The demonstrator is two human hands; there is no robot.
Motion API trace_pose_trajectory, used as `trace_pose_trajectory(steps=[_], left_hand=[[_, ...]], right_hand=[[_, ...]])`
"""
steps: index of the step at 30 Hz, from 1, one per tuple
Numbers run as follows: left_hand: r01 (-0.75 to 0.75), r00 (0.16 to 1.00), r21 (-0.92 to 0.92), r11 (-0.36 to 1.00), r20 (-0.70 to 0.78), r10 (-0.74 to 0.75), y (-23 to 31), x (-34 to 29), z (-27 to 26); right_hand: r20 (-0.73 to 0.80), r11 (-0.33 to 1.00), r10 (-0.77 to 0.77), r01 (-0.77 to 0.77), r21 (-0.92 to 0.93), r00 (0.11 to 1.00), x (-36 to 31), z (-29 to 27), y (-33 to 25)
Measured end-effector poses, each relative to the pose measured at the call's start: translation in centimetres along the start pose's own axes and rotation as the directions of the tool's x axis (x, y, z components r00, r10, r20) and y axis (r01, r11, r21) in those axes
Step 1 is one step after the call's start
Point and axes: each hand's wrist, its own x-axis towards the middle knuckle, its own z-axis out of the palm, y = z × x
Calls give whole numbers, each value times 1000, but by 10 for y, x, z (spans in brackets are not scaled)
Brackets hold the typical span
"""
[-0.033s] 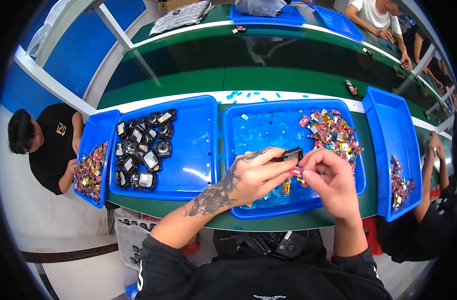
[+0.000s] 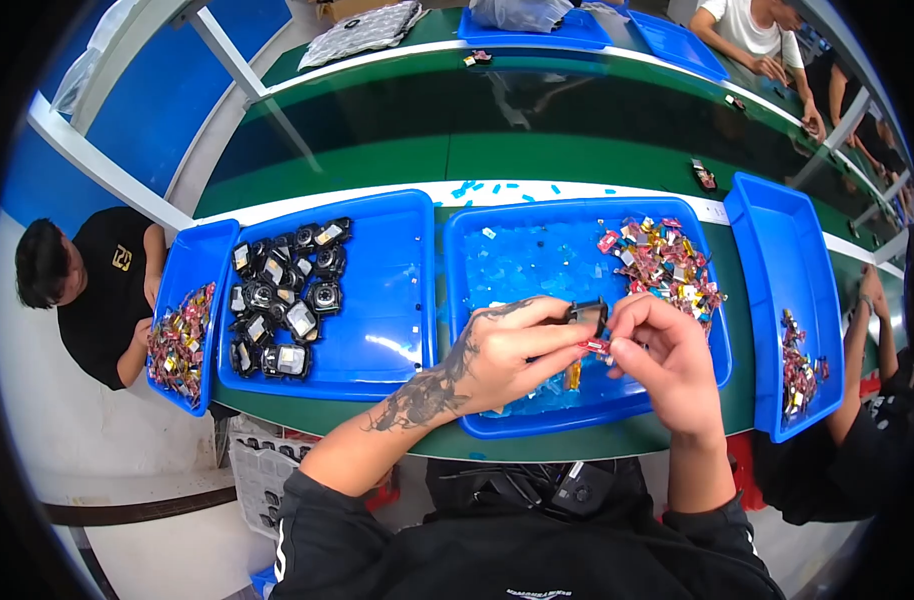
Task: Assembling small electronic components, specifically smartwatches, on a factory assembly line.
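Note:
Above the blue tray in front of me, my left hand (image 2: 512,350) is closed round a black plastic housing (image 2: 588,314), which sticks out past its fingertips. My right hand (image 2: 667,362) pinches a small red circuit board (image 2: 597,346) at its edge, right beside the left fingertips. A yellow-gold strip (image 2: 574,376) shows just below the board; whether it is joined to it I cannot tell. Behind my right hand lies a heap of small red, gold and silver electronic parts (image 2: 667,262). Translucent blue film pieces (image 2: 527,265) cover the tray's left part.
Left of my tray, another blue tray (image 2: 387,290) holds several black camera-like housings (image 2: 287,290). Narrow blue trays with small parts stand at the far left (image 2: 217,255) and right (image 2: 777,225). A green conveyor belt (image 2: 397,150) runs behind. Co-workers sit on both sides and across.
The black housing has tilted in my left fingers and shows more of its frame. My right fingers and the red board have shifted very slightly.

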Motion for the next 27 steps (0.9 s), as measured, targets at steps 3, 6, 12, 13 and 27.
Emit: trace_pose_trajectory(steps=[3, 6, 12, 13, 27], left_hand=[[195, 980, -198, 960, 79, -183, 2, -1, 2], [456, 887, -435, 776, 152, -436, 3, -2, 12], [588, 769, -620, 520, 228, -597, 3, -1, 14], [544, 788, -647, 534, 176, -590, 3, -2, 16], [386, 832, -751, 536, 34, -553, 5, -4, 18]], right_hand=[[68, 968, 74, -88, 237, 995, -1, -2, 4], [-49, 972, 105, -91, 218, 993, -4, 4, 7], [-230, 983, -167, 143, -119, 959, -4, 23, 16], [-265, 948, -260, 193, -252, 929, -3, 25, 18], [-317, 972, -209, 162, -169, 925, 7, 32, 20]])
